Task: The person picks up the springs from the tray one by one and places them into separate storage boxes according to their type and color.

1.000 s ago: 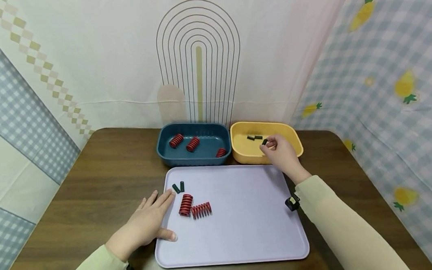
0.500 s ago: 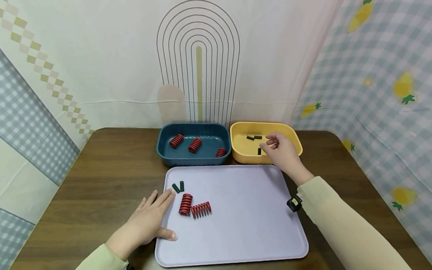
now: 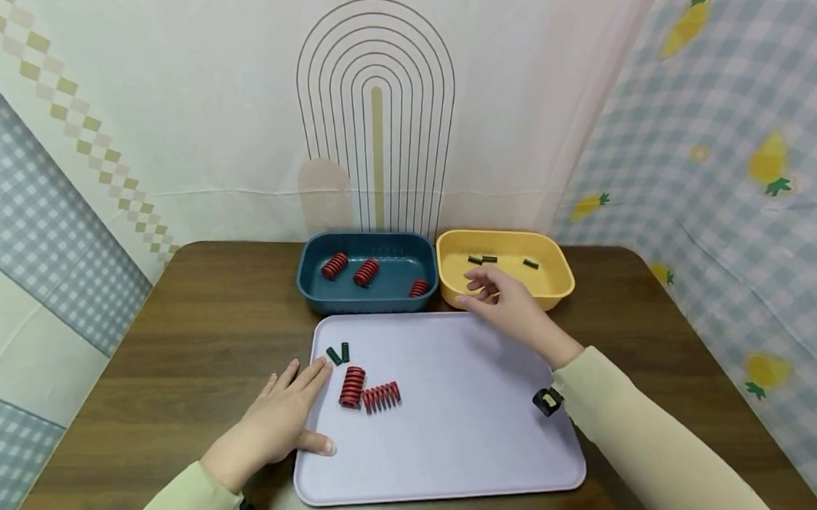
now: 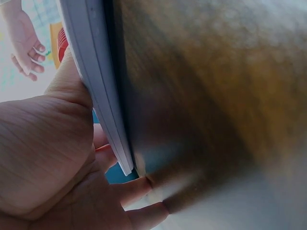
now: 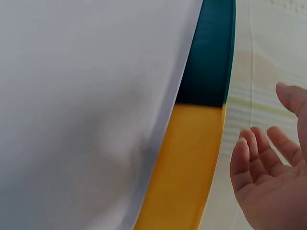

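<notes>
Right hand [image 3: 511, 305] empty, loosely bent over near edge of yellow bin [image 3: 544, 279], left hand [image 3: 278, 417] spread across tray [image 3: 460, 437] edge, open room lower right, red springs [image 3: 351, 387] centre-left.

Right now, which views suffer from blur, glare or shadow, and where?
Head view: mostly crisp, a faint shadow on the lilac tray near the right hand; left wrist view: wooden table blurred, pale glare at upper right, upper-left corner washed out; right wrist view: broad, soft-edged shadow across the lilac tray.
</notes>
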The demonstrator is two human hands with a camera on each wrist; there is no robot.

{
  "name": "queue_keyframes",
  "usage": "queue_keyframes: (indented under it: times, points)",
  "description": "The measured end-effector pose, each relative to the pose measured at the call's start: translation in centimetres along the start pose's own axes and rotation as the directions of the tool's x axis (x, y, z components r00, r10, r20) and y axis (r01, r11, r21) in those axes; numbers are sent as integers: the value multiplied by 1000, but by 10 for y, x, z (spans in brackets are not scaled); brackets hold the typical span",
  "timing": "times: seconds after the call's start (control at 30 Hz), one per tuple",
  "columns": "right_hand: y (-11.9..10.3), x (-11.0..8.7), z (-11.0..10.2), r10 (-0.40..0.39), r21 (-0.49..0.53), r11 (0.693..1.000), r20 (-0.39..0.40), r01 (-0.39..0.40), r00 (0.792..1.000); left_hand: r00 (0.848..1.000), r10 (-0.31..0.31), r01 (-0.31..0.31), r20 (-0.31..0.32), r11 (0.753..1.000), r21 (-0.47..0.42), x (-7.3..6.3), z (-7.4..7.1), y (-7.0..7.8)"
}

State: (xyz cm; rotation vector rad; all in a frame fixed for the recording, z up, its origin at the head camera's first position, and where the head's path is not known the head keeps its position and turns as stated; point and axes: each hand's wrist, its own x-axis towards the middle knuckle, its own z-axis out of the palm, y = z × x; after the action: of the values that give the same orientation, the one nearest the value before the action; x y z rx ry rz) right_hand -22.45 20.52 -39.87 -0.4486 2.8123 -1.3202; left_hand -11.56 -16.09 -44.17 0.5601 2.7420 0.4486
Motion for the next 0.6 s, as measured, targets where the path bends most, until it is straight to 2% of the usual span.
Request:
queue_keyframes:
  times: [0.23, 0.4, 0.6]
  points:
    - [-9, -10, 23, -64, 14, 998, 147, 63, 987, 1000, 1, -1, -9, 1000, 10, 0, 1, -1]
    - [-16, -18, 37, -89, 26, 996, 229, 85, 969, 1000, 2, -2, 3, 1000, -1, -1, 1, 0]
    - [-21, -24, 53, -99, 16, 995, 319, 99, 943, 1000, 5, -5, -11, 1000, 8, -2, 1, -1]
